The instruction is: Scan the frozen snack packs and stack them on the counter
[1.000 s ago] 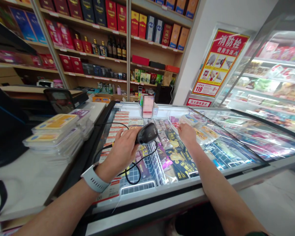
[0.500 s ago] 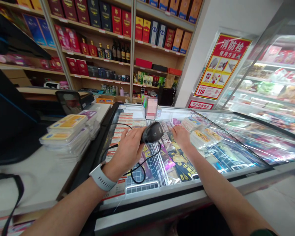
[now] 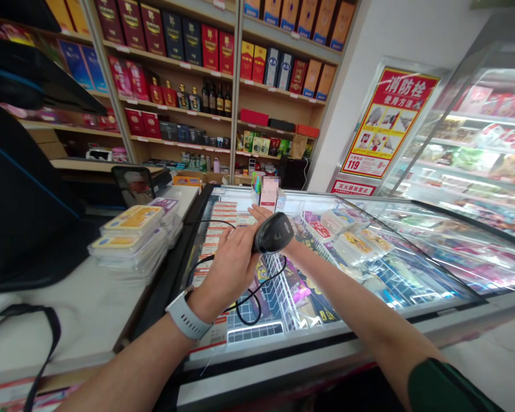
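My left hand (image 3: 234, 260), with a pale watch strap on the wrist, is wrapped round a black barcode scanner (image 3: 275, 233). The scanner's dark cable (image 3: 251, 312) loops below over the chest freezer's glass. Behind the scanner, my right hand (image 3: 260, 213) reaches across to the left. Its fingertips show stretched out and apart, while the scanner hides the rest of the hand. Just beyond those fingers stands a phone-like pinkish panel (image 3: 269, 193), partly blurred, at the freezer's far edge. I see nothing held in my right hand.
Under the glass lie a white wire basket (image 3: 285, 297) and packaged foods. Stacked clear food boxes (image 3: 129, 237) stand on the left counter beside a dark monitor (image 3: 21, 171). More boxes (image 3: 356, 243) rest right of centre. Shelves of boxed bottles (image 3: 175, 74) line the back.
My right hand has moved left from over the freezer's middle to behind the scanner, and its fingers have stretched out. My left hand keeps hold of the scanner. The view has shifted slightly.
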A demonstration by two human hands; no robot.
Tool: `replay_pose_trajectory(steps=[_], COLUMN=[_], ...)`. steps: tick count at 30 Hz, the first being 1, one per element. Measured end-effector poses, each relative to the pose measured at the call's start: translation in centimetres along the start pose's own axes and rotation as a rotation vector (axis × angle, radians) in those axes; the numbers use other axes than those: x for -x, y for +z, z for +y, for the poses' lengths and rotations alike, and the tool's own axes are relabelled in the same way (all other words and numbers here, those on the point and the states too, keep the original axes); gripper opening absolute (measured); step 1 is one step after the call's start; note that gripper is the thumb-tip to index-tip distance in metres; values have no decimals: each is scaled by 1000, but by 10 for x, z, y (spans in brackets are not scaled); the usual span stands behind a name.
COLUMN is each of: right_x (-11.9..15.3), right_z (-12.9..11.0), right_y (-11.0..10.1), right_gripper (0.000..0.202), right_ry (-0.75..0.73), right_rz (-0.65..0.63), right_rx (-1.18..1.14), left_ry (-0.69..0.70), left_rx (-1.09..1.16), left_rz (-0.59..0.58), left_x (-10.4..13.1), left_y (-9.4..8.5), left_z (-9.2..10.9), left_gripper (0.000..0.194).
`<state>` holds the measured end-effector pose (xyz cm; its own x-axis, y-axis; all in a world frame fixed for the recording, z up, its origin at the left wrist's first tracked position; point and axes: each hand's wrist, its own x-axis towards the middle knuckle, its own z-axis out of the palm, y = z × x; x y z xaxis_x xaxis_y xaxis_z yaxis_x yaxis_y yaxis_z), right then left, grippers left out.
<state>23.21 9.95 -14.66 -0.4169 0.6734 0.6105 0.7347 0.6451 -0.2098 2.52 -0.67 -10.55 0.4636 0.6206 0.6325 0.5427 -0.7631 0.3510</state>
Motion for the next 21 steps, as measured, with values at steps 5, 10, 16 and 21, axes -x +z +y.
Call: replay_pose_trajectory(steps=[5, 10, 16, 21], right_x=[-47, -78, -102, -116], right_z=[-20, -53, -90, -112], right_y=[20, 32, 48, 59], right_gripper=[61, 66, 82, 105], right_ry=[-128, -227, -371, -375], right_rz=[-111, -93, -80, -110], right_rx=[-8, -19, -55, -22], left_ry=[25, 78, 75, 69], left_rx=[-1, 2, -5, -2], left_rz=[37, 64, 61, 44], left_x=[1, 3, 4, 3], left_y=[0, 1, -2, -5], left_z=[1, 2, 6, 7], left_gripper=[47, 53, 56, 55])
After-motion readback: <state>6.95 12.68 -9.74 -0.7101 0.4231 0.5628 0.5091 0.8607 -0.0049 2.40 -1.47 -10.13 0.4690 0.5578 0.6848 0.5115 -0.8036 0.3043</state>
